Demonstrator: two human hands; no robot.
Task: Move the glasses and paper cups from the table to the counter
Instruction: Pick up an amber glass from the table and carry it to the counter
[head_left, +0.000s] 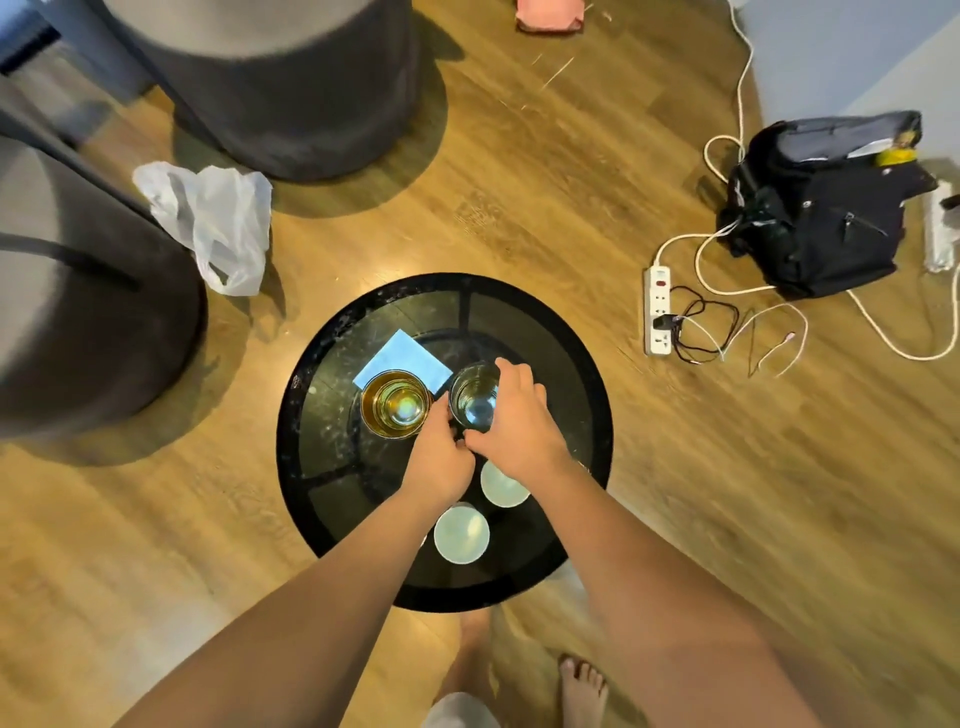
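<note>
Right hand (511, 415) gripping the clear glass (474, 397), left hand (441, 457) curling beside the amber glass (396, 404).
We are risking a clink or spill; two paper cups (461, 535) are waiting on the table (322, 364).

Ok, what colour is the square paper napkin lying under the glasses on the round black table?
Light blue square paper napkin; seen in the head view.

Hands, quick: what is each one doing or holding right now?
Left hand: by the amber glass; grip cannot be told.
Right hand: fingers closed around the clear glass.
</note>
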